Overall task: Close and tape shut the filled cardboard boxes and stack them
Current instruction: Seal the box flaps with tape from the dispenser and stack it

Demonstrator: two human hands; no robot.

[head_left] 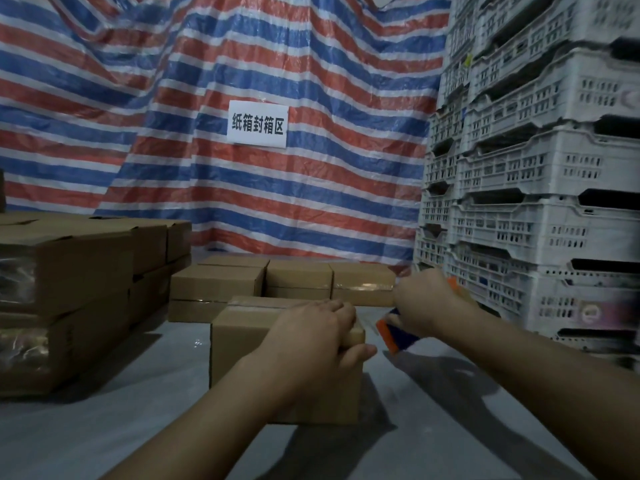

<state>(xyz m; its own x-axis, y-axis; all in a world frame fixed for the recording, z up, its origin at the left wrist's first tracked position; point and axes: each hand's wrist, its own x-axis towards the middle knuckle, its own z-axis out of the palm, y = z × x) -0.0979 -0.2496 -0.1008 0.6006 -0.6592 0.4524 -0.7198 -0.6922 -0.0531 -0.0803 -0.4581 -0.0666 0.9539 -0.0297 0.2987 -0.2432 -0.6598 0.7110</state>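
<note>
A closed cardboard box (242, 344) stands on the grey floor in front of me, with clear tape along its top seam. My left hand (311, 336) presses down on the box's right top edge, thumb hooked over the side. To the right of the box, my right hand (424, 304) grips an orange and blue tape dispenser (398, 336), blurred, held just off the box's right corner. A strip of clear tape seems to run from the dispenser to the box.
Several taped boxes (298, 280) sit in a row behind. Bigger stacked cartons (69, 289) stand at the left. White plastic crates (540, 174) tower on the right. A striped tarp (242, 64) with a paper sign (258, 123) hangs at the back.
</note>
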